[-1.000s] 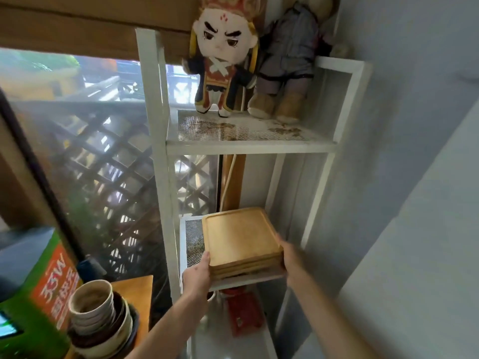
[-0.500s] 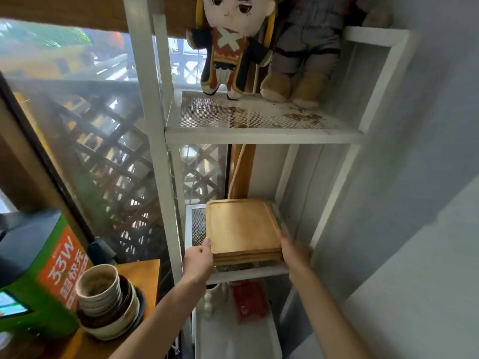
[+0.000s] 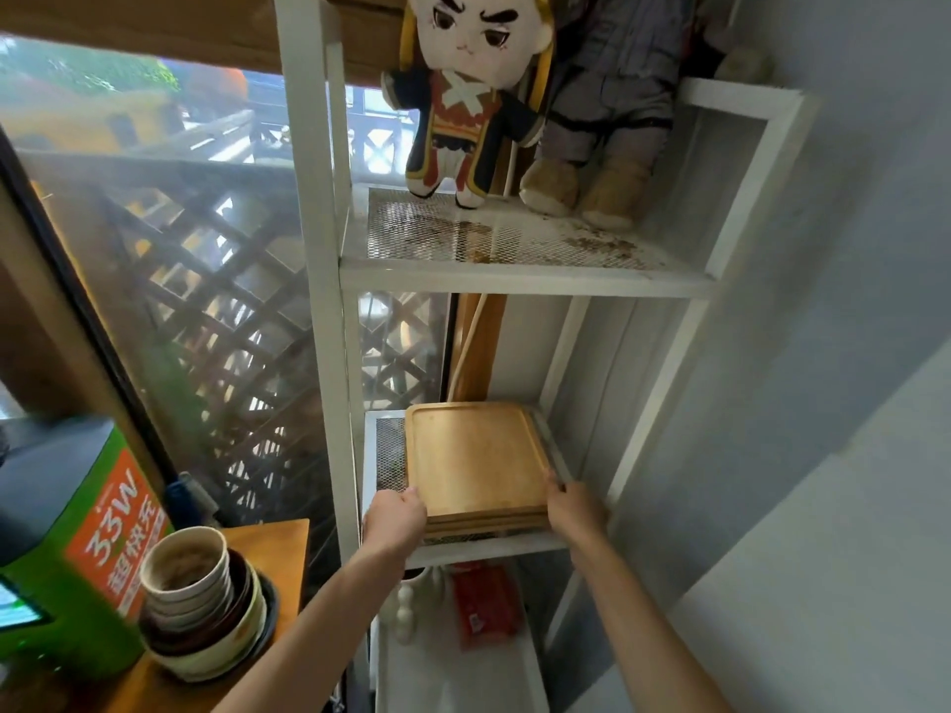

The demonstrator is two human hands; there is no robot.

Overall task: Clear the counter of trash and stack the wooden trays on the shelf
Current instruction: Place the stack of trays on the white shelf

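- left hand (image 3: 393,522): bare, no glove, no ring or watch in view
- right hand (image 3: 576,512): bare too, no glove, nothing on the wrist
- both forearms bare all the way down to the bottom edge of the frame, no sleeve or cuff visible
- fingers mostly curled out of sight, only knuckles and backs of hands show
- rest of the body out of frame
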